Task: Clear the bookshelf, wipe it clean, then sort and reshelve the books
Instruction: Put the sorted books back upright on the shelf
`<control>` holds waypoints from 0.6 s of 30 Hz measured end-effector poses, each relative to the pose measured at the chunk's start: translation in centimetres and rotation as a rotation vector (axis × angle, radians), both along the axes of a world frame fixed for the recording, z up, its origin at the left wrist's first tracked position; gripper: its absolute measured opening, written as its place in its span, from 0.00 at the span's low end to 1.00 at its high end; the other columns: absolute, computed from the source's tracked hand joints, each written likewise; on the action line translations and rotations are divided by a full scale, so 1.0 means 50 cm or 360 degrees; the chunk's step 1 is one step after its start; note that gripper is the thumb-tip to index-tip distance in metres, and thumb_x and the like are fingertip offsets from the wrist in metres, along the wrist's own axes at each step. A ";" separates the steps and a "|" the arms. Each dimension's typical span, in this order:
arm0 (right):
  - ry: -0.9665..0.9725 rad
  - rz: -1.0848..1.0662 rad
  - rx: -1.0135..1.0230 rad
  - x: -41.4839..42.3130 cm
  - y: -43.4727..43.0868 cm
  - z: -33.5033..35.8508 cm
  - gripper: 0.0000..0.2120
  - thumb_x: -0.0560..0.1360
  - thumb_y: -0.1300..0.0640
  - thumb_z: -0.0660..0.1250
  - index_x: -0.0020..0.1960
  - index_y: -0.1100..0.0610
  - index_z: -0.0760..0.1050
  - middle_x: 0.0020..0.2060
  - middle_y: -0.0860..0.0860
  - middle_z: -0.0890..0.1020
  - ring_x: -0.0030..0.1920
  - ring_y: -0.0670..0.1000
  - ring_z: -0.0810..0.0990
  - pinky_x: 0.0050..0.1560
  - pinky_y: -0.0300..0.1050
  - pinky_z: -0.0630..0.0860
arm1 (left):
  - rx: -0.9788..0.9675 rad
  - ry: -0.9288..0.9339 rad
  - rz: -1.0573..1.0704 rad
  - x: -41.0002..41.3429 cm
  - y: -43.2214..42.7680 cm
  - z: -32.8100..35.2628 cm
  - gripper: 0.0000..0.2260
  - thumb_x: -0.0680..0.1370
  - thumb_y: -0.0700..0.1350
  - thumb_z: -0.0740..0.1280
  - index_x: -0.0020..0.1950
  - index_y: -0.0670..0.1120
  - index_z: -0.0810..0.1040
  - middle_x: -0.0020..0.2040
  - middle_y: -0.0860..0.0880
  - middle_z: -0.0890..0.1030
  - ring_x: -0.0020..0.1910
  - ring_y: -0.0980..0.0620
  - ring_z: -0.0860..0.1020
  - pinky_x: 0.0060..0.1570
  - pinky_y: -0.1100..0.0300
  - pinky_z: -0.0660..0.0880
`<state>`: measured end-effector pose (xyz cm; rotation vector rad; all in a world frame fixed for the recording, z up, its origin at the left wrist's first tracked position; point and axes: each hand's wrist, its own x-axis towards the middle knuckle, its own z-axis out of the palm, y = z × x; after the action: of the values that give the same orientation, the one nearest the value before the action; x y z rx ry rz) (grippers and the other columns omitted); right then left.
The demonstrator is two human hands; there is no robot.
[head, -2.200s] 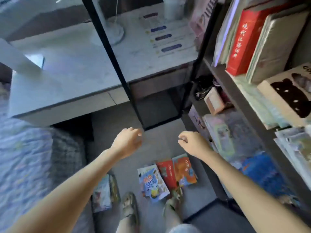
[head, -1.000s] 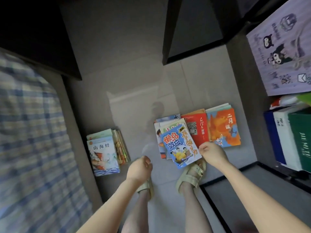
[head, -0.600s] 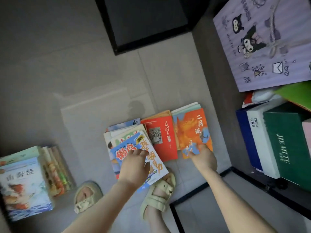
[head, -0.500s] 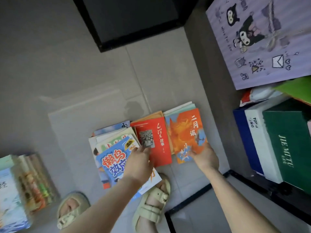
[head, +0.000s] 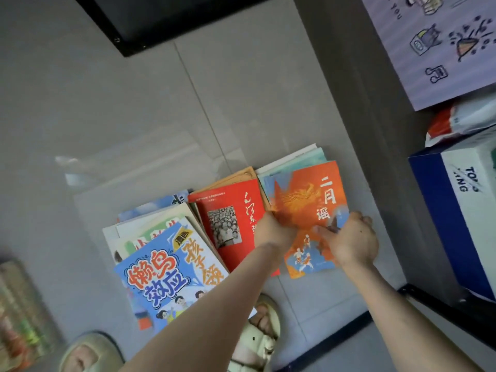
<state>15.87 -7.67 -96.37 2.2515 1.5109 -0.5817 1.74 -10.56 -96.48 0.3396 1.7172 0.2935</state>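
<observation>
On the grey floor (head: pixel 134 103), at about four o'clock from the middle of the view, an orange book (head: pixel 300 200) tops a small pile. Both hands have it. The left hand (head: pixel 273 232) is at its nine o'clock edge, fingers tucked out of sight beneath the cover. The right hand (head: pixel 351 240) is at its four o'clock corner, thumb pressed on the cover and fingers curled round the edge. A red book (head: pixel 230 224) lies just beside it at nine o'clock, and a blue book (head: pixel 166 275) lies at seven o'clock of that. A pale sandal (head: pixel 257 342) is at six o'clock.
</observation>
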 end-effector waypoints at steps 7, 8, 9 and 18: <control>0.0674 -0.0618 0.0112 0.042 -0.062 0.052 0.23 0.64 0.47 0.79 0.44 0.62 0.73 0.36 0.57 0.82 0.41 0.61 0.82 0.40 0.52 0.75 | 0.0259 -0.0133 0.0003 -0.006 -0.034 0.058 0.08 0.80 0.48 0.63 0.57 0.46 0.72 0.55 0.42 0.81 0.54 0.42 0.79 0.55 0.49 0.76; 0.0861 -0.0718 0.0109 0.046 -0.064 0.071 0.20 0.65 0.49 0.79 0.44 0.63 0.76 0.37 0.58 0.83 0.41 0.62 0.83 0.42 0.54 0.78 | 0.0270 -0.0289 0.0149 -0.013 -0.042 0.073 0.08 0.80 0.46 0.64 0.58 0.46 0.72 0.55 0.43 0.81 0.54 0.44 0.79 0.56 0.48 0.77; 0.1056 -0.0801 0.0068 0.053 -0.063 0.092 0.19 0.65 0.51 0.78 0.45 0.63 0.78 0.39 0.60 0.84 0.42 0.62 0.83 0.45 0.56 0.79 | 0.0261 -0.0469 0.0293 -0.022 -0.052 0.090 0.08 0.80 0.44 0.64 0.59 0.47 0.73 0.55 0.45 0.81 0.52 0.46 0.80 0.55 0.50 0.78; 0.1573 -0.1041 -0.0607 0.006 -0.077 0.239 0.07 0.69 0.63 0.74 0.45 0.64 0.79 0.38 0.61 0.81 0.35 0.51 0.81 0.41 0.41 0.78 | -0.0065 -0.0989 0.0596 -0.142 -0.156 0.196 0.08 0.79 0.43 0.65 0.58 0.45 0.77 0.47 0.46 0.84 0.44 0.47 0.83 0.53 0.47 0.79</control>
<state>16.17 -11.55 -84.43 2.1773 0.7594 -2.1915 -5.36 -18.36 -86.65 -0.1080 1.1574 0.5702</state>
